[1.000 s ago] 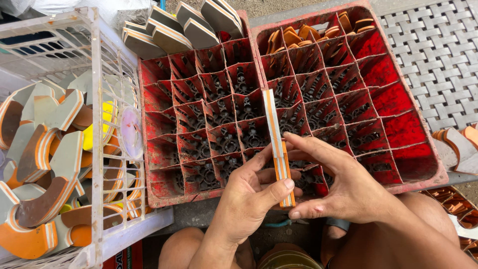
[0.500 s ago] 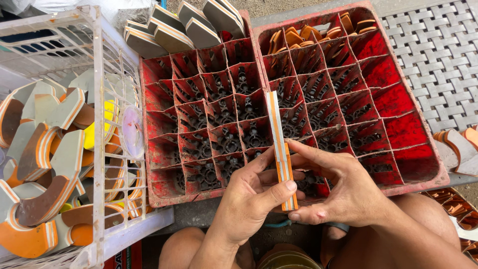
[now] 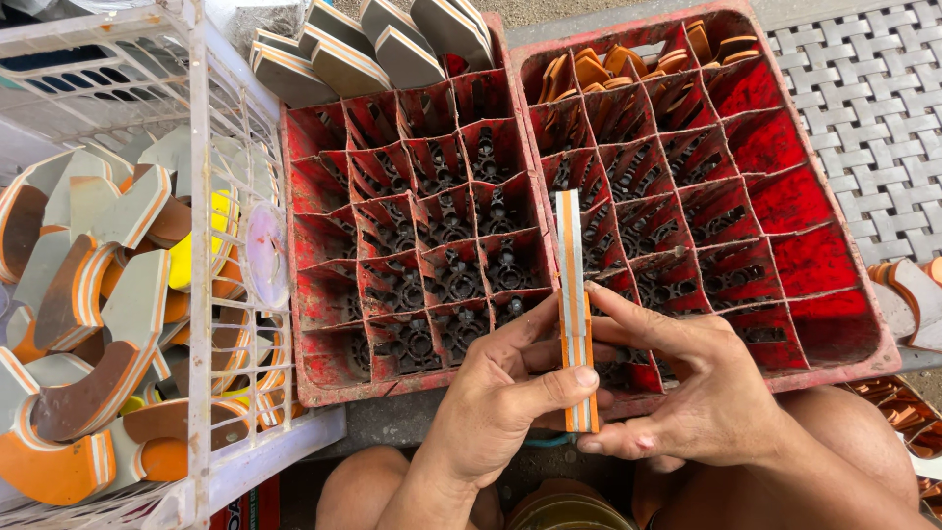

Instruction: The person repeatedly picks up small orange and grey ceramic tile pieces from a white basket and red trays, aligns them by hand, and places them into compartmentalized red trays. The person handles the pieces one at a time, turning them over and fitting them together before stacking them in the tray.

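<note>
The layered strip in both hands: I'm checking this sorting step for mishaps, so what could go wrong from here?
1. The layered strip is pinched only at its lower end by the left hand and right hand; it might slip into a red crate compartment.
2. Its layers might separate.

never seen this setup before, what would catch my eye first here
Front and centre, the left hand and right hand pinch a thin layered strip, grey and orange, held edge-on. Behind it sit two red divided crates. At left, a white wire basket is heaped with curved orange-and-grey foam pieces.
</note>
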